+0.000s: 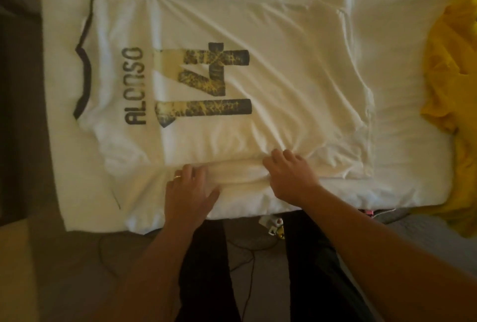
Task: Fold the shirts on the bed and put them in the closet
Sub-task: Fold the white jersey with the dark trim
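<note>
Because I want a straight side fold, my left hand (pixel 189 187) and right hand (pixel 290 175) pinch the near edge of the white Alonso jersey (pixel 232 84), spread back-up just beyond them on the bed (pixel 400 50); a yellow shirt (pixel 451 76) waits far right.

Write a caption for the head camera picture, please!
Both hands fold the white shirt's near edge on the bed.

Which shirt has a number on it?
The white jersey spread flat on the bed, under both hands, has a big 14 and the name ALONSO printed on it. The yellow shirt crumpled at the right shows no number.
</note>
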